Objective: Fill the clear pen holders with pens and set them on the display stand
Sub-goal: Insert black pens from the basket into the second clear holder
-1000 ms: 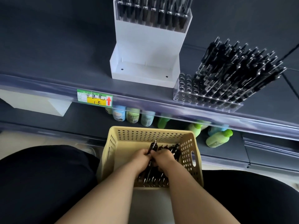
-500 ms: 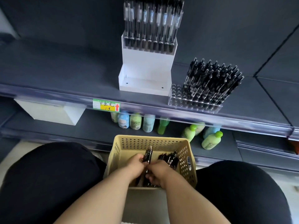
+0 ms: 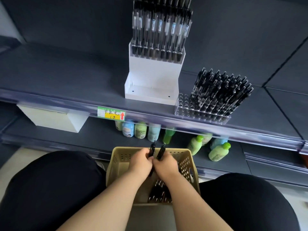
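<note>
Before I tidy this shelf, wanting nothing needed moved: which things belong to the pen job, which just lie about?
Job: black pens gripped by left hand and right hand; beige perforated plastic basket; clear pen holder; white display stand.
Lying about: green and blue bottles; white box; yellow price label.

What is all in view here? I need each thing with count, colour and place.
basket: one, beige, between the knees
loose pens: many, black, in basket
held pens: two, black, above basket
clear holder: one, upper shelf right, partly filled
display stand: one, white, upper shelf, pens on top
price label: one, green-yellow, shelf edge
bottles: several, green and blue, lower shelf
box: one, white, lower shelf left
left hand: grips one pen
right hand: grips one pen
</note>
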